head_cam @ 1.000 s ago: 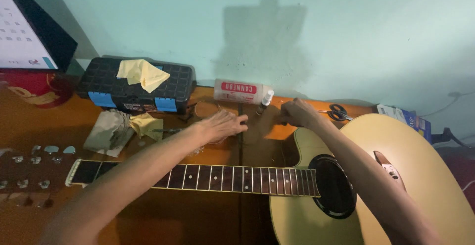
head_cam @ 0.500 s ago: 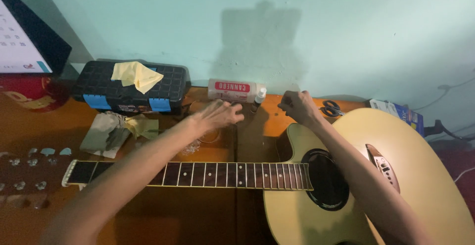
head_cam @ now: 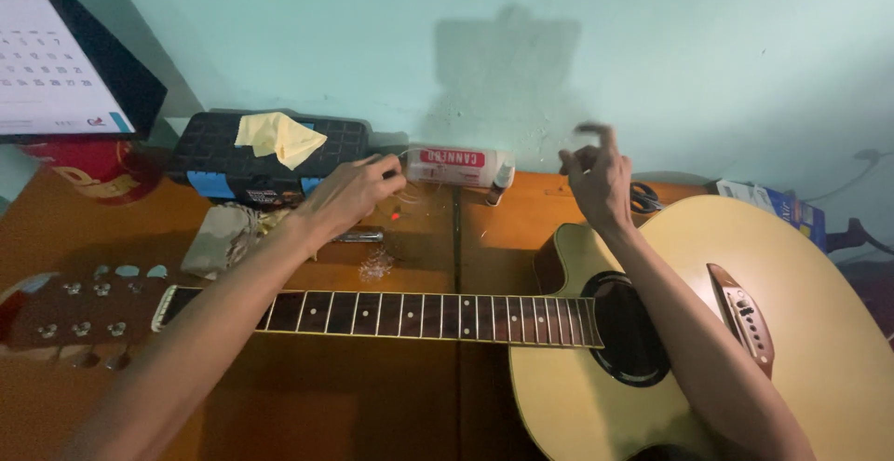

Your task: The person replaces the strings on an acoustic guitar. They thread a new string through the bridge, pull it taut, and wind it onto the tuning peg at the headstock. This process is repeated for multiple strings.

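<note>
1 guitar [head_cam: 819,349], 1 toolbox [head_cam: 214,158], 2 hands, 1 yellow cloth [head_cam: 277,136]

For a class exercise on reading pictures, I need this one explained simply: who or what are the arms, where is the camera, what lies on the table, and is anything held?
There is no machine here. A person wears a camera on the head, so you look down along their own two bare arms. An acoustic guitar lies flat on a wooden table, its neck pointing left. Behind it are a black toolbox with a yellow cloth on top, a white tube and scissors. The left hand is closed, apparently pinching a thin wire near the tube. The right hand is raised, fingers blurred; whether it holds anything cannot be told.
</note>
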